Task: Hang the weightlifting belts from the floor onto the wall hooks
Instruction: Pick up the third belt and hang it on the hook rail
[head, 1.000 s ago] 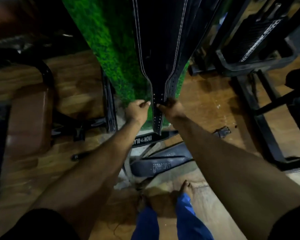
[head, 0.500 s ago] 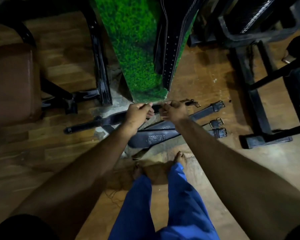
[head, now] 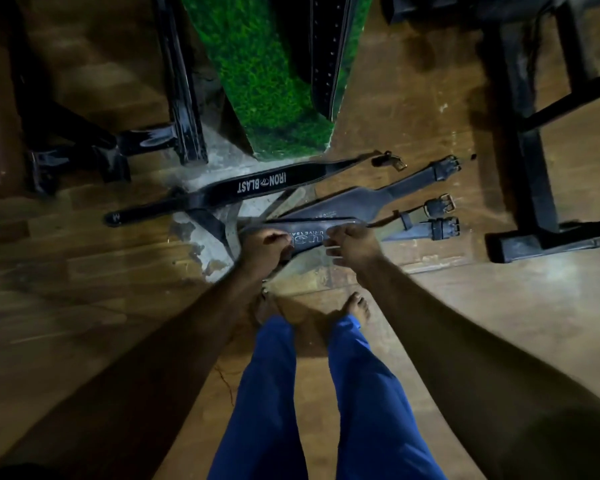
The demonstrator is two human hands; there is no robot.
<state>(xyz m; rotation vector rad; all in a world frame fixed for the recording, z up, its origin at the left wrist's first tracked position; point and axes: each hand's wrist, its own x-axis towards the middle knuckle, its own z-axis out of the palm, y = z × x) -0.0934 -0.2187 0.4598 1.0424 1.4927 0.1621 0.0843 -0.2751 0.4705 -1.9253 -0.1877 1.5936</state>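
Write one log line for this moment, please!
left hand: gripping floor belt | right hand: gripping same belt | lifted: cannot tell

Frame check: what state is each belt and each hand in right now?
Black IRON BLAST belt: flat on floor, untouched.
Dark leather belt with white logo: on floor, gripped by both hands.
Black stitched belt: hanging against green turf wall.
Left hand: gripping logo belt.
Right hand: gripping logo belt.
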